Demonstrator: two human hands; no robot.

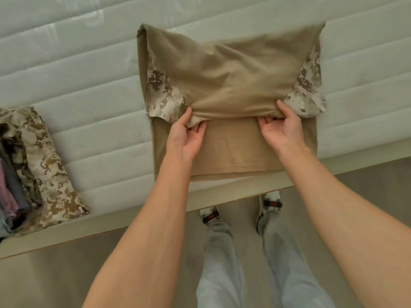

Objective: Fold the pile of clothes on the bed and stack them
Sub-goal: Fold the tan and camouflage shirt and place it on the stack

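Head view, both hands (left [189,134], right [281,127]) pinching tan shirt [233,70] fold

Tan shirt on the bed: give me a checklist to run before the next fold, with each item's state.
1. Left hand grips the folded edge of the tan shirt: ok.
2. Right hand grips the same edge: ok.
3. Camouflage sleeves tucked inside the outline: not ok, both stick out.
4. Shirt fully on the bed: ok.
5. Stack of clothes clear of the shirt: ok.
6. Layers underneath smooth: cannot tell.
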